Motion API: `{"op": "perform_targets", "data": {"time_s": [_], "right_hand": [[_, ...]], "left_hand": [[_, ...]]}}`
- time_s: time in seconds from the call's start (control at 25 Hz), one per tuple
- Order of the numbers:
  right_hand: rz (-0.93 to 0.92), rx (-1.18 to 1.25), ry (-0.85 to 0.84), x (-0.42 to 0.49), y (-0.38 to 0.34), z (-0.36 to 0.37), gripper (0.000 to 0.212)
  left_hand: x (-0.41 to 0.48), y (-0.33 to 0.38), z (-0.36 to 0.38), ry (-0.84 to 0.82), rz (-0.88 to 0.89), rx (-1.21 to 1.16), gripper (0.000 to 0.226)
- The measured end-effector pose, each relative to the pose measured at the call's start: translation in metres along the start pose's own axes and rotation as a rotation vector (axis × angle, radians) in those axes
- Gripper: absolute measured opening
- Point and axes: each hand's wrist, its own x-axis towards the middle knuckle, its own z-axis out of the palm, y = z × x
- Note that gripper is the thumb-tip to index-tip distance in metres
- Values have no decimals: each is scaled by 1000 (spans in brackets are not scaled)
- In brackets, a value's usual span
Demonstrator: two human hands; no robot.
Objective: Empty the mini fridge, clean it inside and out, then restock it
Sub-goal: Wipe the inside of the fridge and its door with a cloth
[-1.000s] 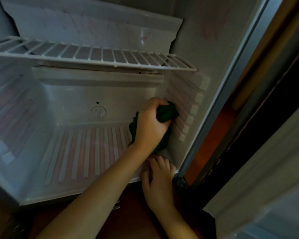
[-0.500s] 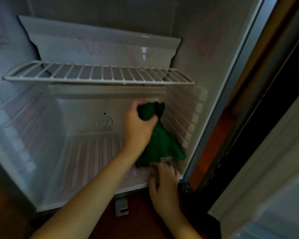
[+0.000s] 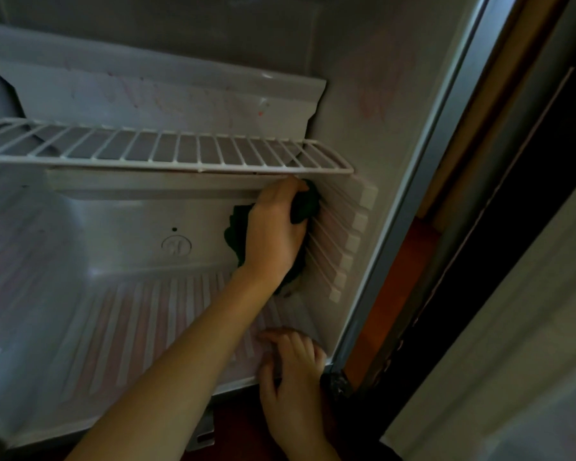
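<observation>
The mini fridge [image 3: 130,321] stands open with nothing stored inside. My left hand [image 3: 273,234] grips a bunched dark green cloth [image 3: 305,204] and presses it against the ribbed right inner wall [image 3: 343,241], just under the white wire shelf [image 3: 167,151]. Part of the cloth hangs behind and below my hand. My right hand [image 3: 293,377] rests on the front right corner of the fridge floor, fingers spread forward, holding nothing.
A slanted plastic panel [image 3: 167,94] sits above the wire shelf at the back. The fridge door [image 3: 512,327] hangs open on the right, with its lower hinge [image 3: 335,382] by my right wrist. Dark red floor [image 3: 240,424] shows below the fridge front edge.
My left hand has carried the cloth up along the right wall, from low near the floor to just under the shelf. My right hand has stayed on the floor's front corner.
</observation>
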Motion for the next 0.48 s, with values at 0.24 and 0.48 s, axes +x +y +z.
{"op": "perform_targets", "data": {"time_s": [0.24, 0.48], "right_hand": [[-2, -8, 12, 1, 1, 1, 31], [-11, -14, 28, 1, 1, 2, 31]], "left_hand": [[2, 7, -6, -94, 115, 33, 21], [7, 5, 2, -7, -44, 3, 18]]}}
